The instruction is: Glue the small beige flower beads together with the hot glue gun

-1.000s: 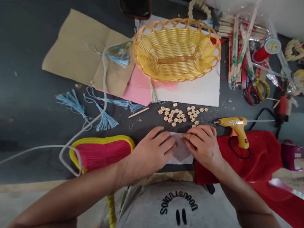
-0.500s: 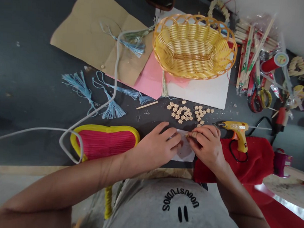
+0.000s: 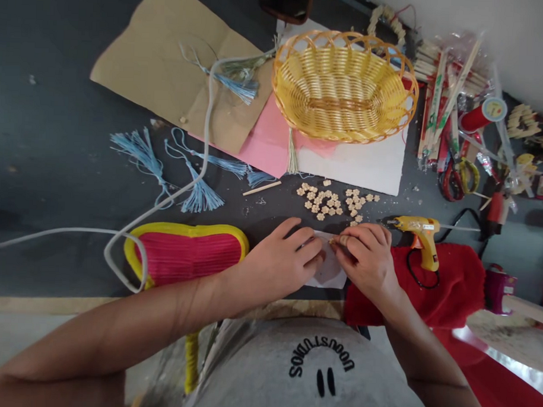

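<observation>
My right hand [image 3: 366, 254] pinches a small wooden flower bead [image 3: 332, 242] between thumb and forefinger, above a small white paper [image 3: 329, 271]. At the paper's left edge lies my left hand [image 3: 281, 260], its fingers bent and apart, with nothing visible in it; its fingertips are partly hidden. Several loose flower beads [image 3: 324, 200] lie on the dark table beyond my hands. A yellow glue gun [image 3: 424, 237] rests to the right of my right hand, partly over a red cloth [image 3: 460, 287].
A yellow woven basket [image 3: 344, 90] stands on white and pink sheets at the back. Blue tassels [image 3: 200, 195] and a white cable [image 3: 207, 118] lie left. A pink fan with yellow trim [image 3: 187, 254] is by my left forearm. Scissors [image 3: 453, 180] and sticks lie right.
Both hands hold nearly the same pose. Objects on the right, including the basket and glue gun, appear slightly further left in the view.
</observation>
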The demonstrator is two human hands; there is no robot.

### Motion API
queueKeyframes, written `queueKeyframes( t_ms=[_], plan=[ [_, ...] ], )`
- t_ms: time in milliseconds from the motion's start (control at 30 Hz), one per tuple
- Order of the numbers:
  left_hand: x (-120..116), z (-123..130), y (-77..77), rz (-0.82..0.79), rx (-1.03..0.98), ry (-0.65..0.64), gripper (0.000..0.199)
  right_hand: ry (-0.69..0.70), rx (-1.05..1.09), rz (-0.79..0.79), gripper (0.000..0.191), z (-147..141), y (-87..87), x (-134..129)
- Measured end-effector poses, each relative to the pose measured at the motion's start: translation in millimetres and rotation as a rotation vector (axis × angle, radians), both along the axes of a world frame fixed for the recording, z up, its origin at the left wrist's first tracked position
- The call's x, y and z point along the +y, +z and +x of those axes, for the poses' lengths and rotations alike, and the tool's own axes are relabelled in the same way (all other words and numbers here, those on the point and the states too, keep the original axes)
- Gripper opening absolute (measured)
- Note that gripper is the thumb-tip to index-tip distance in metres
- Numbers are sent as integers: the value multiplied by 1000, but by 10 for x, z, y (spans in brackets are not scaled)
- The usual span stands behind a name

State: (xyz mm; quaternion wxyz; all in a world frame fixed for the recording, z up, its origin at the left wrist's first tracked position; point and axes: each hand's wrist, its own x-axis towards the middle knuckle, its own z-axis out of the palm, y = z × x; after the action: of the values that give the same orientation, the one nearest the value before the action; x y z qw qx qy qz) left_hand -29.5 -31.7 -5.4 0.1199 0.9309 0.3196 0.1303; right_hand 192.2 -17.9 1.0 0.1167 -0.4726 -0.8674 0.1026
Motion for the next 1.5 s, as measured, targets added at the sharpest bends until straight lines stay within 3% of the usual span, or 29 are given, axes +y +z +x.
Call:
queueKeyframes(
  t_ms=[400, 767, 1500],
  plan=[
    [3, 7, 1, 72, -17, -10, 15, -18, -45, 29, 9, -30, 32, -23],
    [26, 2, -38, 180, -17, -40, 11, -47, -23, 68, 11, -2, -50, -58],
    [-7, 32, -29, 190, 16, -9, 18, -66, 95, 50, 12, 17, -106, -68]
  ],
)
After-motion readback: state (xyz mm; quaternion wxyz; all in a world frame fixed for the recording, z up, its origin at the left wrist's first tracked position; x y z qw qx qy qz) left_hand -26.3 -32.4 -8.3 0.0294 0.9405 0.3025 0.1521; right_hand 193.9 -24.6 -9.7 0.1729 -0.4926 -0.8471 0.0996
